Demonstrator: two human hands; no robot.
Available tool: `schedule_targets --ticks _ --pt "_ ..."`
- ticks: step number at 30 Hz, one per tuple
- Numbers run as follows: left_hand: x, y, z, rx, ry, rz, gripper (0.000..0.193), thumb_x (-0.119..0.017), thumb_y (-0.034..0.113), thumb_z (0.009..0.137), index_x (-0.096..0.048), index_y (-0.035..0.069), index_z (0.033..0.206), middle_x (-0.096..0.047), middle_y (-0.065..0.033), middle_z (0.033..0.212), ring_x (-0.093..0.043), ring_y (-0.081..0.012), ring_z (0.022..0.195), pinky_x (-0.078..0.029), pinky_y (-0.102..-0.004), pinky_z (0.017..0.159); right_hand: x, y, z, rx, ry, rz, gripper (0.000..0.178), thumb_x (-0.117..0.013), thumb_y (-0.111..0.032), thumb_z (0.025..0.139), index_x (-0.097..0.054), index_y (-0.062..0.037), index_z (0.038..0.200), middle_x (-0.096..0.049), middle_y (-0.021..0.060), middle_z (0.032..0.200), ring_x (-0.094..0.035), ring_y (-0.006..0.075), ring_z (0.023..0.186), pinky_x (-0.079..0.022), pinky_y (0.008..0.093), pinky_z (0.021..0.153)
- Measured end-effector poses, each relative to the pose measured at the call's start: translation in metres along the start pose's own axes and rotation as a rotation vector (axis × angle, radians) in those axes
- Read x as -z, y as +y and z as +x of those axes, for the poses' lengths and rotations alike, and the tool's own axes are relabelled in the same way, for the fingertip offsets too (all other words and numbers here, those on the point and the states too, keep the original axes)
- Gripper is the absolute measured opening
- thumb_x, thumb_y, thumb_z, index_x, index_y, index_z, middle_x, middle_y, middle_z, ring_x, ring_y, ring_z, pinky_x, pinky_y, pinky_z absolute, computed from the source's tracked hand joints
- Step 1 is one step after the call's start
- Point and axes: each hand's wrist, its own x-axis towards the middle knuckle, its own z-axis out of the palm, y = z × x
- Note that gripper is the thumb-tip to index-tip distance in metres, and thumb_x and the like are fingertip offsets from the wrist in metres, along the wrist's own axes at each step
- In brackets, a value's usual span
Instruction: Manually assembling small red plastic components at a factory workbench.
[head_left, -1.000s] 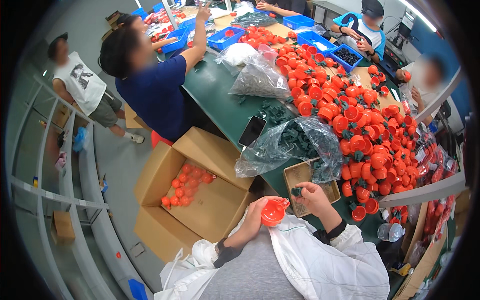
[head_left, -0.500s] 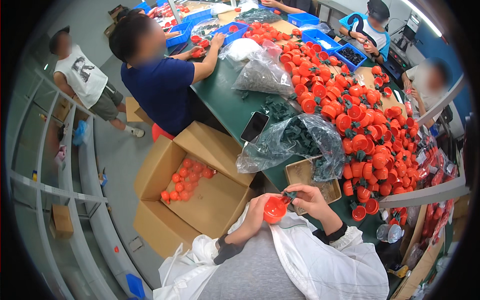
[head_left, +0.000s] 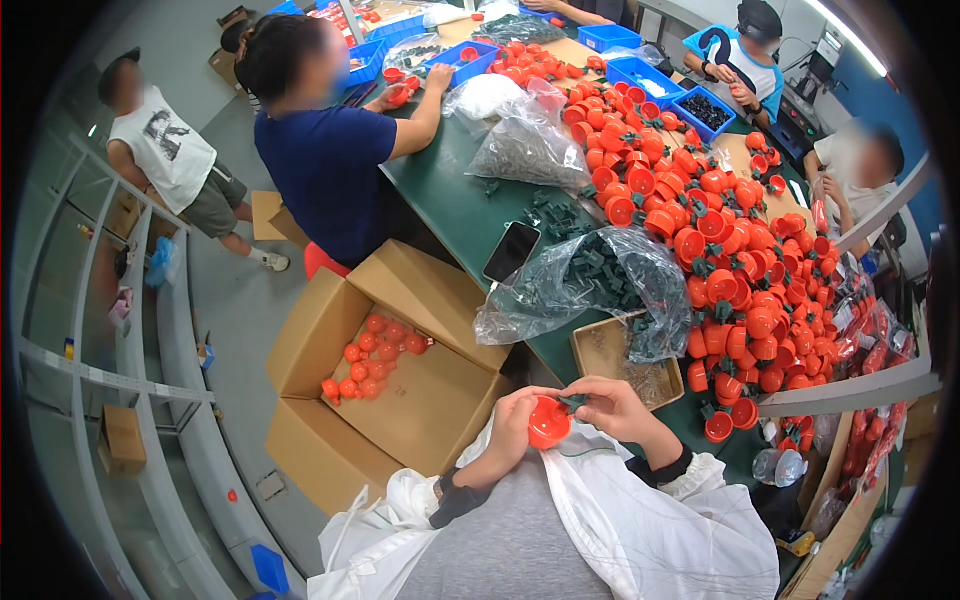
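Observation:
Close to my body, my left hand [head_left: 513, 424] grips a red plastic cup [head_left: 548, 424] by its side, the hollow facing up. My right hand [head_left: 612, 408] pinches a small dark green plastic clip [head_left: 573, 402] against the cup's far right edge. The fingers partly hide where clip and cup meet. Just beyond my right hand stands a shallow cardboard tray [head_left: 590, 349] with small metal-looking pieces in it. A clear plastic bag [head_left: 655, 335] of dark green clips lies behind that tray.
An open cardboard box [head_left: 420, 425] at my left holds several red cups. A large heap of red cups [head_left: 735, 290] covers the table's right side. A phone [head_left: 512, 250] lies on the green table [head_left: 440, 205]. A metal bar [head_left: 850, 398] crosses at right. Co-workers sit around the table.
My right hand has moved slightly left and brought the green clip in against the red cup. The co-worker in dark blue has shifted a little to the right.

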Motion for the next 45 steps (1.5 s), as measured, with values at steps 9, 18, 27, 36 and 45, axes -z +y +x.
schedule_targets --ticks 9,18,27,36,45 --pt "0.009 -0.006 0.007 0.202 0.009 -0.304 0.040 -0.028 0.024 0.085 -0.056 -0.004 0.089 -0.061 -0.0169 0.080 -0.062 -0.0232 0.064 -0.052 -0.0334 0.056 -0.008 -0.001 0.005 -0.002 0.004 0.198 0.028 -0.060 -0.005 0.079 -0.056 0.0000 0.107 -0.055 0.0092 0.102 -0.054 0.0169 0.092 -0.043 0.0273 0.080" --pt "0.007 -0.003 0.007 -0.029 -0.017 -0.009 0.034 -0.054 0.022 0.082 -0.051 -0.002 0.105 -0.061 -0.0117 0.088 -0.060 -0.0190 0.082 -0.047 -0.0306 0.078 -0.001 0.007 0.009 0.080 0.068 -0.367 0.028 -0.068 -0.011 0.071 -0.062 -0.0052 0.098 -0.061 0.0057 0.081 -0.052 0.0132 0.069 -0.039 0.0237 0.059" --pt "0.040 -0.020 0.017 0.186 0.010 -0.012 0.023 -0.069 0.005 0.072 -0.055 0.002 0.090 -0.061 -0.0057 0.087 -0.058 -0.0112 0.077 -0.050 -0.0244 0.069 -0.029 0.007 0.020 0.203 0.071 -0.864 0.031 -0.069 -0.015 0.071 -0.062 -0.0065 0.100 -0.052 0.0122 0.076 -0.055 0.0276 0.070 -0.046 0.0346 0.061" --pt "0.056 -0.021 0.036 0.040 -0.164 -0.518 0.048 -0.060 0.011 0.080 -0.040 -0.001 0.122 -0.055 -0.0135 0.108 -0.055 -0.0167 0.096 -0.050 -0.0271 0.073 -0.002 0.021 0.042 -0.005 0.171 -0.463 0.024 -0.060 -0.005 0.076 -0.064 -0.0052 0.100 -0.060 0.0096 0.083 -0.055 0.0171 0.075 -0.044 0.0267 0.065" --pt "0.283 -0.213 0.115 0.267 0.845 0.859 0.015 -0.055 0.007 0.072 -0.057 -0.004 0.082 -0.061 -0.0143 0.072 -0.058 -0.0251 0.067 -0.046 -0.0326 0.064 0.177 -0.010 -0.006 0.195 1.225 -0.731 0.044 -0.056 -0.004 0.078 -0.048 -0.0019 0.121 -0.053 0.0154 0.115 -0.051 0.0245 0.103 -0.040 0.0337 0.087"
